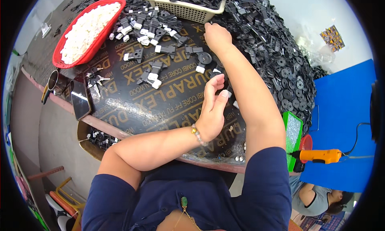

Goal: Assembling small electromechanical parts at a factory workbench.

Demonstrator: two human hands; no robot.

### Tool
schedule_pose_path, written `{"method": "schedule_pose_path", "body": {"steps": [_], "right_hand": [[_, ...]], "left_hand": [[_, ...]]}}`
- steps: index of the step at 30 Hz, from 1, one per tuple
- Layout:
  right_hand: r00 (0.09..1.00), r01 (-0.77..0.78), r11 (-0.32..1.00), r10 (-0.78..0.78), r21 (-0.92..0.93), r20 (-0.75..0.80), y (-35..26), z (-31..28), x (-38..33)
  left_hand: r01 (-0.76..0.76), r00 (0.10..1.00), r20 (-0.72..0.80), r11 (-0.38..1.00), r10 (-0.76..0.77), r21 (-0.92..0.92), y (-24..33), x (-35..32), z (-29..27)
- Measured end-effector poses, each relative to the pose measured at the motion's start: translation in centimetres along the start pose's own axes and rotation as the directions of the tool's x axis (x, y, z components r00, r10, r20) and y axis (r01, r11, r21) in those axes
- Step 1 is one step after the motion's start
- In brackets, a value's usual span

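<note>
The right hand (pixel 216 36) is stretched far forward, knuckles up and fingers curled down into the edge of the heap of black plastic parts (pixel 276 58) that banks up along its right side; whether the fingers have closed on a piece I cannot tell, since the back of the hand hides them. The reach looks like picking from the loose stock where it lies thickest.

The left hand (pixel 212 106) sits nearer the body, palm turned toward the right forearm, fingers bent and pinching a small white piece (pixel 226 93) at their tips, thumb side up, held ready rather than resting on the board. A beaded bracelet (pixel 198 135) circles that wrist.

Between the two hands, and spreading to the left of the right hand, lie joined black-and-white pieces (pixel 154 76) scattered on the dark printed plywood board (pixel 132 106), with a black round disc (pixel 205 58) just beside the right wrist. Further left of both hands stands a red oval basket (pixel 105 35) filled with white caps, within easy reach of the left arm. Just beyond the right hand is a cream slotted basket (pixel 182 9) holding more black parts. To the left of the left elbow a dark phone (pixel 80 98) leans at the board's edge
</note>
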State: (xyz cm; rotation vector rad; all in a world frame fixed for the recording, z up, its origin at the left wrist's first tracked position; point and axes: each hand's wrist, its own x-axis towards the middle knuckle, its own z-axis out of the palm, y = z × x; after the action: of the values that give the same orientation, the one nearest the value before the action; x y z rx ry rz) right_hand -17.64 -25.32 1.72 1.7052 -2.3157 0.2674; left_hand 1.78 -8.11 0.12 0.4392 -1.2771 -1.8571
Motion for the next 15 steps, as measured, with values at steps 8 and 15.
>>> {"method": "schedule_pose_path", "body": {"steps": [8, 15], "right_hand": [[0.984, -0.128, 0.984, 0.141, -0.12, 0.111, -1.2, 1.4, 3.9], [0.987, -0.047, 0.999, 0.046, 0.004, 0.152, 1.6, -0.4, 2.8]], "left_hand": [[0.029, 0.999, -0.03, 0.984, -0.035, -0.177, 1.1, 0.7, -0.1], [0.054, 0.997, -0.051, 0.998, -0.056, -0.038, 0.4, 0.3, 0.1]]}}
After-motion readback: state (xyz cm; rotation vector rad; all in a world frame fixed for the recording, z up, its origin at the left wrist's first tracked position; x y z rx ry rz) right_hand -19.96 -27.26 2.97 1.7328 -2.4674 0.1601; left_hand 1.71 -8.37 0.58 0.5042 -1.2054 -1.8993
